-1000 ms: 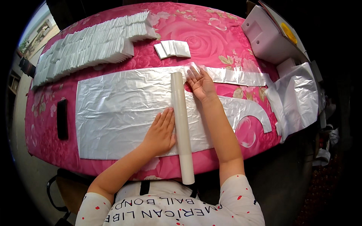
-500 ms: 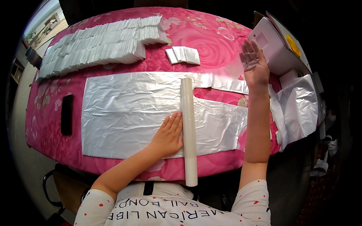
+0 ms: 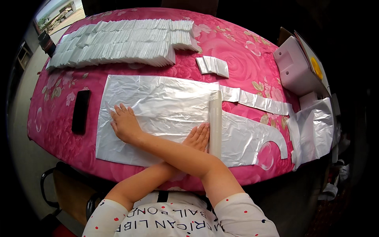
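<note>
A thin white plastic apron lies spread over the table, its narrow strap and curved cut-out end toward the right. A pale tube rests across it, running away from me. My left hand presses flat on the film, fingertips against the tube's left side; it is open. Crossing over my left forearm, my right arm reaches left. There my right hand rests on the apron near its left end, open, fingers slightly apart. The tube's near end is partly hidden by my right arm.
Long rows of folded white plastic packets stand at the far left. A few more folded packets lie nearby. A black phone is at left. On the right are a white foam box and loose white film.
My right hand has swung from raised at the far right, across my left arm, down to the apron's left end. My left hand stays beside the tube.
</note>
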